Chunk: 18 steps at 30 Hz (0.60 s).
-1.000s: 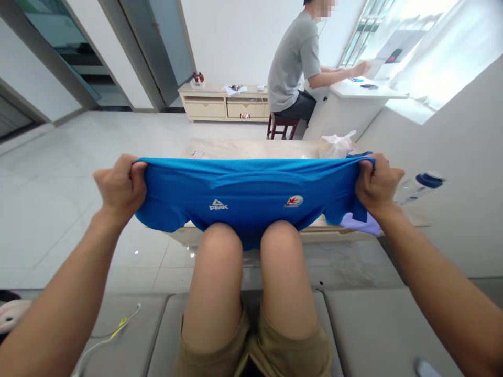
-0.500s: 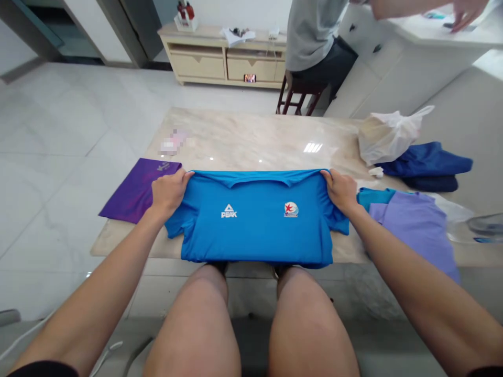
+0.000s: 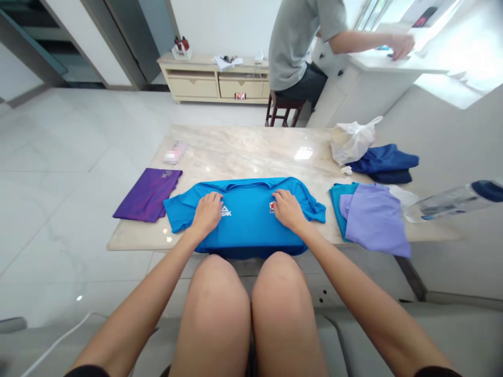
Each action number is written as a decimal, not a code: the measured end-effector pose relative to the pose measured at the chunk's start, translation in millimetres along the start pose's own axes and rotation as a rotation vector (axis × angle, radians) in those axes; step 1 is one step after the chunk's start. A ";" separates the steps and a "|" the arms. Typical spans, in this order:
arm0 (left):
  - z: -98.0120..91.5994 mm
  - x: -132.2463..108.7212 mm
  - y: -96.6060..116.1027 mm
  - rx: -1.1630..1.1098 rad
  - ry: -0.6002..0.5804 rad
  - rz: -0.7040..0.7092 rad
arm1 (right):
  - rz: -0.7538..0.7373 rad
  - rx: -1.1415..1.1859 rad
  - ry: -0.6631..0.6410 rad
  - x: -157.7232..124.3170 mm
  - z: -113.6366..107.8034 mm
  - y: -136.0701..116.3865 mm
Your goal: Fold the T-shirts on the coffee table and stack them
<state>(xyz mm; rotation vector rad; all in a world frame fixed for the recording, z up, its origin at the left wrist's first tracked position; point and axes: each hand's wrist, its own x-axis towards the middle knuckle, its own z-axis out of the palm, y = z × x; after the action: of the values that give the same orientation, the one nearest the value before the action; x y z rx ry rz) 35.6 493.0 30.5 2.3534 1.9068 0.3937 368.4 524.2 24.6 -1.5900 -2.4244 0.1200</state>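
A blue T-shirt (image 3: 247,225) lies front up on the marble table, its collar facing away and its lower part hanging over the near edge. My left hand (image 3: 208,211) rests on its left chest beside the white PEAK print, fingers curved on the fabric. On the right chest, my right hand (image 3: 288,209) lies partly over the round badge, its fingers also curved. Both hands touch the cloth without gripping it. Left of the shirt is a folded purple garment (image 3: 147,195). To the right lie a lavender garment (image 3: 375,217) and a teal one (image 3: 337,201) partly beneath it.
On the marble table (image 3: 243,146) are a white plastic bag (image 3: 351,141), dark blue clothes (image 3: 387,159) and a clear bottle (image 3: 448,203) at the right. A person in grey (image 3: 293,47) sits on a stool (image 3: 283,109) beyond it, by a white counter (image 3: 393,63).
Both hands have let go of the shirt's shoulders and moved inward onto its chest. The shirt now lies flatter, its sleeves spread. The view has shifted, and the person's arm is lower.
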 end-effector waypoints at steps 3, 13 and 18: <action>12.1 7.4 8.8 -0.001 -0.035 -0.005 | 0.056 0.022 -0.001 4.5 16.4 -11.7; 26.1 74.4 -10.8 0.077 -0.111 -0.109 | 0.245 -0.030 -0.020 69.2 40.0 23.6; 22.1 81.9 -8.6 0.091 -0.109 -0.129 | 0.265 -0.059 -0.001 72.1 40.8 21.9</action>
<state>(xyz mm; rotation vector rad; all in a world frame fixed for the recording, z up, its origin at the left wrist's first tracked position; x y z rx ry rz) 48.5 576.4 19.0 2.2371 2.0515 0.1682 350.7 601.4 -8.1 -1.9310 -2.2249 0.0954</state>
